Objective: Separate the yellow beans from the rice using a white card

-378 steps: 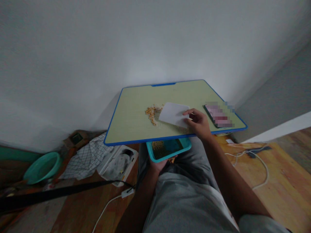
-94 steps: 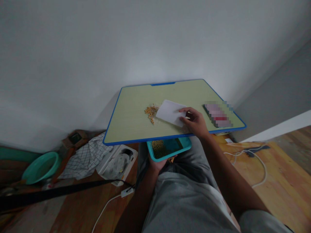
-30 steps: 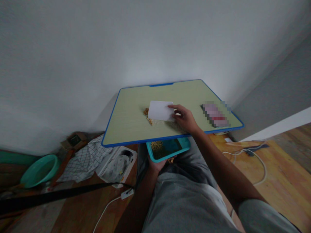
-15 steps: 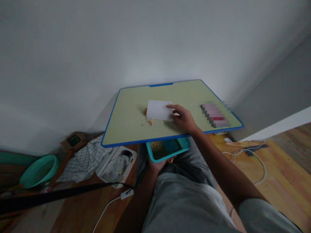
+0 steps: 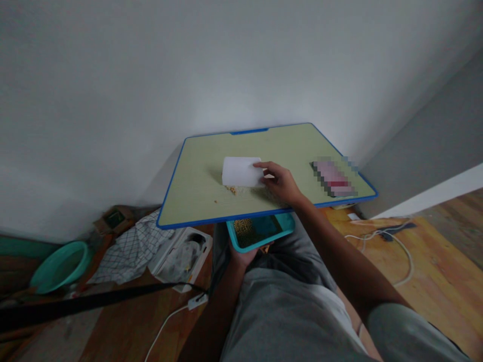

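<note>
My right hand [image 5: 279, 183] rests its fingertips on the right edge of a white plastic card [image 5: 241, 172], which lies flat on a pale green board with a blue rim [image 5: 198, 193]. A few crumbs and yellow beans [image 5: 232, 190] show at the card's lower edge, and any others are hidden beneath it. Below the board's near edge, my left hand [image 5: 243, 257] holds up a teal tray [image 5: 260, 232] with yellow beans [image 5: 243, 226] in it. The board partly hides the tray.
A phone [image 5: 334, 178], pixelated, lies at the board's right. Beyond the board, on the wooden floor, are a teal basin [image 5: 60, 267], a checked cloth [image 5: 130, 255], a white box [image 5: 181, 261], a black strap [image 5: 94, 294] and white cables [image 5: 377, 241]. A wall stands behind.
The card has slid left over the board under my right hand, and it now covers most of the bean heap. My left hand and the tray have stayed about the same.
</note>
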`<state>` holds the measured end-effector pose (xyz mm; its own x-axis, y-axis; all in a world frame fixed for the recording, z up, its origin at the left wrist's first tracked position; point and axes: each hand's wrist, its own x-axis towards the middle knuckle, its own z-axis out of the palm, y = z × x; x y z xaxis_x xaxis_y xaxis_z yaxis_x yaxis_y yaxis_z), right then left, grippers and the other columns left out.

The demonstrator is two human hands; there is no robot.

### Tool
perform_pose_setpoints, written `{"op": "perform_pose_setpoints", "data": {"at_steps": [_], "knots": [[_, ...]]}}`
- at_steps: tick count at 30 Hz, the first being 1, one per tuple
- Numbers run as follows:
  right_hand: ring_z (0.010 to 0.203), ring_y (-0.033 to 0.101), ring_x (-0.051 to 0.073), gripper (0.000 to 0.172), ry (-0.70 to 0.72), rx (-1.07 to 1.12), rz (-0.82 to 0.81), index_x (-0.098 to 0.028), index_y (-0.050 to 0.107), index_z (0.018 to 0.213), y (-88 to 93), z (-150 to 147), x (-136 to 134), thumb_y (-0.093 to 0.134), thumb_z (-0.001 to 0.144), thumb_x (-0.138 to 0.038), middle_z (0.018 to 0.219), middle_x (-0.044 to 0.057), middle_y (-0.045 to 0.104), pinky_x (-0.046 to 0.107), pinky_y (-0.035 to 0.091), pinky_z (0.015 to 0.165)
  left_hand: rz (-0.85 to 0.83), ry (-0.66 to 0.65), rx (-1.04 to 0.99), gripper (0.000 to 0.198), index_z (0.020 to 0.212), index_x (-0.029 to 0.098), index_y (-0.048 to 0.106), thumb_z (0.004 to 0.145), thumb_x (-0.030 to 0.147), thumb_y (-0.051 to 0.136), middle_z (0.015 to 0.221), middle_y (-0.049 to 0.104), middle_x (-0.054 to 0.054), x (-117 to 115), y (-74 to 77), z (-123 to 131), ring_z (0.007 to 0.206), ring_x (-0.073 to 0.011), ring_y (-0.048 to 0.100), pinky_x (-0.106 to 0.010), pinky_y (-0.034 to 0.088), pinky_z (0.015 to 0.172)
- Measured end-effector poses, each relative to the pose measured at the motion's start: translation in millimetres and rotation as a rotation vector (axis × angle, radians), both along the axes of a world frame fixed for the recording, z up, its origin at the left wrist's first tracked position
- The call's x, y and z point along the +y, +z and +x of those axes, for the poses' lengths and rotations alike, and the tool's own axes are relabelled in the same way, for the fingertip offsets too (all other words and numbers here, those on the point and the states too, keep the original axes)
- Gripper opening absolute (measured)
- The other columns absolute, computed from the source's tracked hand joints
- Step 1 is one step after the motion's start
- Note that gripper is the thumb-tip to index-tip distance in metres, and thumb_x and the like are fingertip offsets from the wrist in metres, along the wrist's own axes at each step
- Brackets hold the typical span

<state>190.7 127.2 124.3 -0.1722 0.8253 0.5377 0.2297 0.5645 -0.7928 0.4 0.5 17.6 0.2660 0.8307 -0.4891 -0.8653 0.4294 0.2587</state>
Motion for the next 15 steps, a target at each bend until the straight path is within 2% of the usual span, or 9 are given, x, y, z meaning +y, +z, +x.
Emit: {"op": "perform_pose_setpoints", "data": {"at_steps": [6, 15], "knots": [[0.106, 0.072, 0.023, 0.053, 0.001, -0.005, -0.024, -0.026, 0.077, 0.135, -0.6, 2.6, 0.1, 0.066, 0.084, -0.016, 0.136, 0.011, 0.076, 0.037, 0.068, 0.083, -0.02, 0.01, 0.002, 0.071, 0.109, 0.02, 0.089, 0.112, 0.056, 0.029, 0.167, 0.057, -0.021, -0.3, 0.9, 1.2, 0.172, -0.0472, 0.029, -0.091, 0.011, 0.127], [0.106, 0.072, 0.023, 0.054, 0.036, 0.025, -0.06, -0.024, 0.078, 0.133, -0.1, 1.2, -0.5, 0.068, 0.081, -0.016, 0.136, 0.011, 0.076, 0.037, 0.068, 0.084, -0.036, 0.015, 0.044, 0.068, 0.107, 0.021, 0.089, 0.113, 0.05, 0.027, 0.161, 0.065, -0.018, -0.8, 7.0, 1.2, 0.176, -0.0372, 0.024, -0.084, 0.01, 0.133]]}}
